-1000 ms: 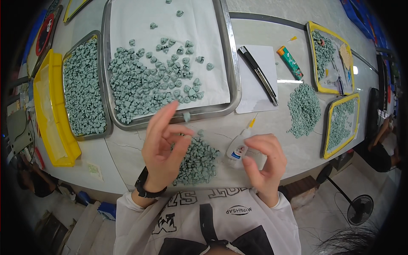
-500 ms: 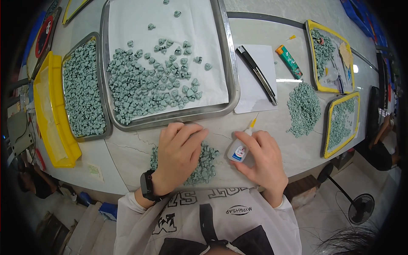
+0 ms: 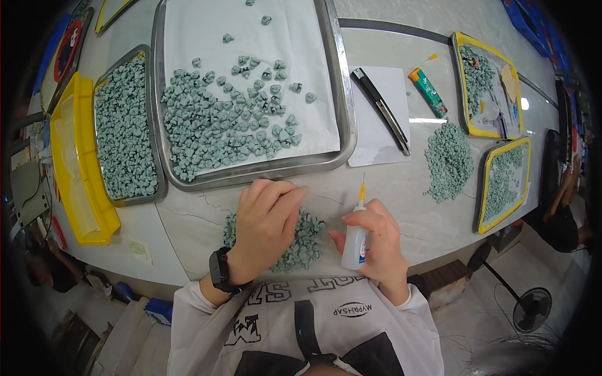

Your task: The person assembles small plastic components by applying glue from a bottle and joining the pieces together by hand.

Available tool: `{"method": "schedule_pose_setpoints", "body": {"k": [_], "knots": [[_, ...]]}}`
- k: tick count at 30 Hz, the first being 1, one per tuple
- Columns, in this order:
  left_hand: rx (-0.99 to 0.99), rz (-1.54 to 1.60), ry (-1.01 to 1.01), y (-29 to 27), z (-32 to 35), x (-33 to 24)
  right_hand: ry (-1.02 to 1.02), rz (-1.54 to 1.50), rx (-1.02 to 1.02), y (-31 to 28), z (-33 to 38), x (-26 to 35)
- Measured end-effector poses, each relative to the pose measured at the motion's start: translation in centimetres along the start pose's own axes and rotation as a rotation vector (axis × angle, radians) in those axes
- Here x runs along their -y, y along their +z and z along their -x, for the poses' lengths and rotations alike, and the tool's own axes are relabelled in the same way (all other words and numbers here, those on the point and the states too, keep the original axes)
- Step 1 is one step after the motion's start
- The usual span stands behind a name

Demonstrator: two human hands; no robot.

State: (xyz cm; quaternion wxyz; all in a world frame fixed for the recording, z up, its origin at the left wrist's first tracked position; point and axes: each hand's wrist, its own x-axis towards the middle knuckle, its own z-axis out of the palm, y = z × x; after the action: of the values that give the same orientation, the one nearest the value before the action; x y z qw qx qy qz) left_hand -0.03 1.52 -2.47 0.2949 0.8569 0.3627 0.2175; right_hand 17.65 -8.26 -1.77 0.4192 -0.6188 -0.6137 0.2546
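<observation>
My right hand [image 3: 381, 241] is wrapped round a small white glue bottle [image 3: 355, 241] with a yellow needle tip. The bottle stands nearly upright, its thin needle pointing away from me. My left hand [image 3: 266, 216], with a dark watch on the wrist, is closed with its fingers curled and pressed together. Whatever its fingertips may hold is hidden from view. Under and beside that hand lies a loose pile of small grey-green pieces [image 3: 304, 241]. Just beyond, a large metal tray [image 3: 263, 168] lined with white paper holds many larger grey-green pieces [image 3: 213, 135].
At left are a smaller full tray [image 3: 153, 160] and a yellow bin [image 3: 103, 219]. A utility knife [image 3: 381, 113] lies on white paper [image 3: 364, 153], with a green lighter [image 3: 428, 93] to its right. Another pile of pieces [image 3: 449, 160] and two yellow-edged trays [image 3: 463, 94] are at right.
My right hand has drawn the glue bottle slightly towards me and turned it from a rightward tilt to nearly upright. My left hand stays almost where it was.
</observation>
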Motion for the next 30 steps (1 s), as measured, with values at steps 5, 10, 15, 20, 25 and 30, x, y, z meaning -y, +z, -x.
{"method": "schedule_pose_setpoints", "body": {"k": [5,10,15,20,25,30], "knots": [[0.034,-0.030,-0.010,-0.7,-0.5,-1.1,-0.005,0.011,-0.021,0.1,-0.1,0.0],[0.025,-0.110,-0.013,0.0,0.0,-0.8,0.003,0.016,-0.014,0.1,-0.1,0.1],[0.020,-0.112,0.018,0.5,0.3,-0.6,-0.013,-0.006,-0.026,0.4,-0.2,0.1],[0.026,-0.086,0.019,0.4,0.4,-0.5,-0.071,-0.015,-0.045,0.3,-0.1,0.2],[0.022,-0.072,0.046,0.0,0.1,-0.6,-0.027,-0.198,-0.141,0.8,0.3,0.5],[0.307,1.107,-0.432,-2.4,0.3,-2.5,-0.118,-0.230,-0.143,0.5,-0.8,1.6]]}}
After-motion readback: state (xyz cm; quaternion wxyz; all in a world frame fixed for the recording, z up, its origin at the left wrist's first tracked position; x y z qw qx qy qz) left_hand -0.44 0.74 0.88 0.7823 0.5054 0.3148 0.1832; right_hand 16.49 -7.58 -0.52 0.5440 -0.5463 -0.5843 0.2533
